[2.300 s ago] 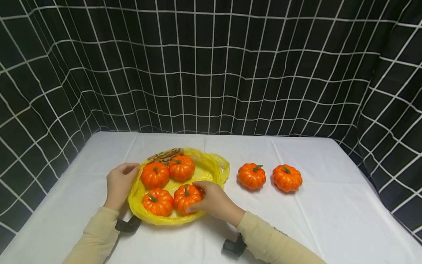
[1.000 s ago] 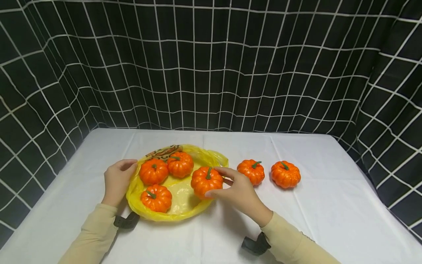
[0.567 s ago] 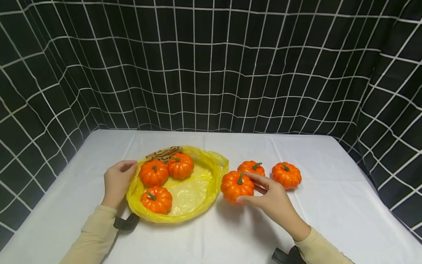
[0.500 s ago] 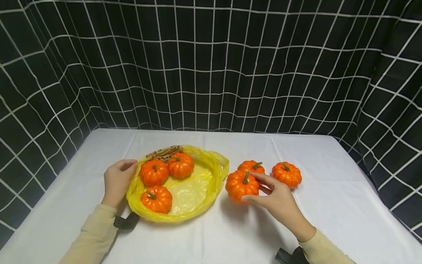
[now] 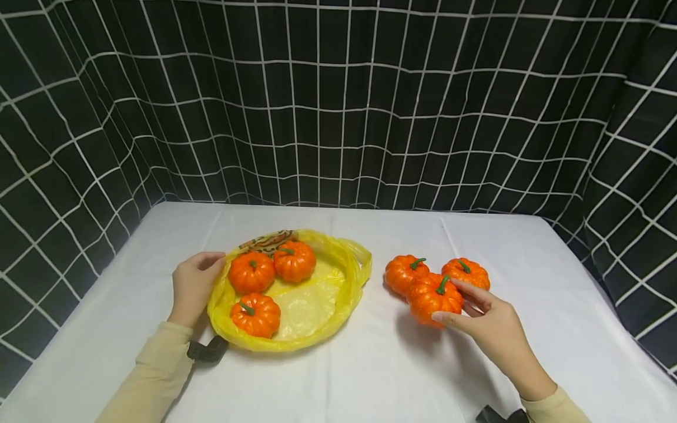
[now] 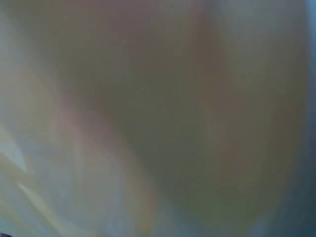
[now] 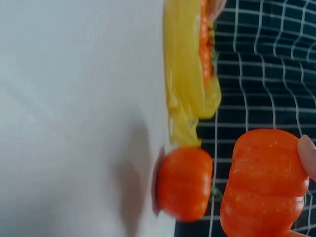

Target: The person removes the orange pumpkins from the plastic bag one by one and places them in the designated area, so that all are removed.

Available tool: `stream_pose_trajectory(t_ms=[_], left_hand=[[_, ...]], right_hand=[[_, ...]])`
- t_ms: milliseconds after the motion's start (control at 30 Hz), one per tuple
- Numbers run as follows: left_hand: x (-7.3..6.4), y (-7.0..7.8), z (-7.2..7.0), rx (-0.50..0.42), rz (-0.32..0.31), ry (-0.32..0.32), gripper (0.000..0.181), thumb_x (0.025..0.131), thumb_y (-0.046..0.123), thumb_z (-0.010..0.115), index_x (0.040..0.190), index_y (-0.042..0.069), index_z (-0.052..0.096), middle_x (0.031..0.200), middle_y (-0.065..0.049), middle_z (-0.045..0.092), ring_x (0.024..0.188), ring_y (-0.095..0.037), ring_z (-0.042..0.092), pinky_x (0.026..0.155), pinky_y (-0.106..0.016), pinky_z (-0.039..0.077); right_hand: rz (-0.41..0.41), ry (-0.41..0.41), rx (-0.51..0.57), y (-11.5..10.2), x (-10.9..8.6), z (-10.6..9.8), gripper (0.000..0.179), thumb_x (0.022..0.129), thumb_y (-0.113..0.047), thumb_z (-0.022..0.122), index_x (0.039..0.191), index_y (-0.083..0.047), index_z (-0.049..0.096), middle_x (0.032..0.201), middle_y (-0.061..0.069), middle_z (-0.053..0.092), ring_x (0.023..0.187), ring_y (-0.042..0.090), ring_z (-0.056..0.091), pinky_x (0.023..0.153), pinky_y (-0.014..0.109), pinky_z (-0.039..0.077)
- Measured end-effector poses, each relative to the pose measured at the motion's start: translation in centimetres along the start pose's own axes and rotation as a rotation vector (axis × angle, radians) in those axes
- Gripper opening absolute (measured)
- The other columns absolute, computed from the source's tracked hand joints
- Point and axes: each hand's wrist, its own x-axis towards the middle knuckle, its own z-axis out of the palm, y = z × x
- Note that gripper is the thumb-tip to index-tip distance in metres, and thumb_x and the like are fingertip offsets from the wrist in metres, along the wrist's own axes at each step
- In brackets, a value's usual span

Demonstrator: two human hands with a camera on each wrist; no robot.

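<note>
My right hand (image 5: 494,326) grips a small orange pumpkin (image 5: 431,299) by its right side, thumb in front and fingers behind. It hangs above the table, casting a shadow below, and overlaps two other pumpkins in the head view. In the right wrist view this held pumpkin (image 7: 264,185) shows large. My left hand (image 5: 193,288) holds the left rim of a rolled-down yellow plastic bag (image 5: 312,311), fingertips partly hidden. Three pumpkins sit inside the bag: one at back left (image 5: 251,273), one beside it (image 5: 294,261) and one in front (image 5: 256,315). The left wrist view is blurred.
Right of the bag, one pumpkin (image 5: 403,273) rests on the white tablecloth (image 5: 338,388), with a second pumpkin (image 5: 468,271) farther right. The bag's handle loop (image 5: 359,255) sticks out toward them. A black curtain with a white grid (image 5: 338,106) stands behind and at both sides.
My right hand has lifted the front right pumpkin out of the bag and carried it rightward to the two on the table. The left hand has stayed at the bag's rim.
</note>
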Motion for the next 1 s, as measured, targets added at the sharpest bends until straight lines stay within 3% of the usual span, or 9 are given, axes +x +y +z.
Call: stream_pose_trajectory(t_ms=[100,200,467,600,700,833,933,1000], left_hand=[[0.1,0.1,0.0,0.007,-0.009,-0.016,0.033,0.099,0.023,0.058,0.122,0.001,0.067,0.125,-0.021,0.067,0.119,-0.031,0.060,0.101,-0.043,0.052],[0.0,0.1,0.1,0.017,-0.017,-0.015,0.033,0.099,0.024,0.058,0.121,0.002,0.068,0.124,-0.020,0.068,0.117,-0.030,0.061,0.099,-0.041,0.053],[-0.2,0.3,0.3,0.031,0.043,0.018,0.029,0.098,0.020,0.061,0.117,0.000,0.070,0.121,-0.023,0.069,0.118,-0.034,0.062,0.100,-0.046,0.051],[-0.3,0.2,0.1,0.042,0.043,0.020,0.030,0.098,0.021,0.061,0.117,0.000,0.070,0.121,-0.023,0.069,0.117,-0.035,0.062,0.099,-0.045,0.052],[-0.2,0.1,0.1,0.057,0.045,0.033,0.030,0.097,0.023,0.061,0.116,0.002,0.071,0.119,-0.022,0.070,0.114,-0.032,0.064,0.092,-0.031,0.053],[-0.2,0.0,0.2,0.064,0.050,0.036,0.030,0.097,0.024,0.062,0.115,0.002,0.072,0.118,-0.021,0.071,0.111,-0.031,0.065,0.077,-0.007,0.044],[-0.3,-0.1,0.3,0.060,0.054,0.033,0.030,0.097,0.024,0.062,0.115,0.001,0.071,0.118,-0.022,0.071,0.111,-0.032,0.065,0.071,-0.002,0.039],[-0.3,0.0,0.4,0.059,0.054,0.032,0.031,0.097,0.023,0.062,0.115,0.001,0.071,0.117,-0.023,0.071,0.110,-0.032,0.065,0.070,-0.002,0.040]], right_hand=[[0.019,0.055,-0.004,0.9,0.0,-0.9,0.077,0.081,-0.036,0.083,0.143,-0.004,0.051,0.145,0.022,0.053,0.110,-0.010,0.060,0.085,0.004,0.049],[0.016,0.104,0.010,1.9,0.0,-1.8,0.077,0.080,-0.033,0.083,0.143,-0.001,0.051,0.144,0.025,0.052,0.094,-0.028,0.045,0.080,-0.001,0.046],[0.028,0.192,-0.022,4.1,-0.3,-4.1,0.078,0.080,-0.034,0.084,0.143,-0.002,0.051,0.145,0.027,0.050,0.093,-0.031,0.041,0.077,-0.002,0.046],[0.042,0.208,-0.043,4.5,-0.5,-5.2,0.079,0.080,-0.036,0.083,0.144,-0.002,0.050,0.145,0.028,0.049,0.092,-0.031,0.040,0.075,-0.003,0.045],[0.048,0.220,-0.052,4.5,-0.5,-6.0,0.079,0.081,-0.036,0.082,0.145,-0.002,0.049,0.146,0.028,0.049,0.092,-0.030,0.041,0.074,-0.003,0.045],[0.060,0.242,-0.069,4.8,-0.6,-7.0,0.079,0.081,-0.037,0.082,0.145,-0.003,0.049,0.146,0.026,0.050,0.090,-0.031,0.042,0.073,-0.003,0.045],[0.067,0.255,-0.076,5.2,-0.6,-7.7,0.080,0.081,-0.036,0.082,0.145,-0.002,0.048,0.145,0.028,0.049,0.086,-0.032,0.043,0.071,-0.003,0.045],[0.080,0.261,-0.088,5.5,-0.4,-8.2,0.081,0.082,-0.037,0.082,0.146,-0.002,0.047,0.146,0.029,0.048,0.094,-0.026,0.050,0.071,-0.003,0.045]])
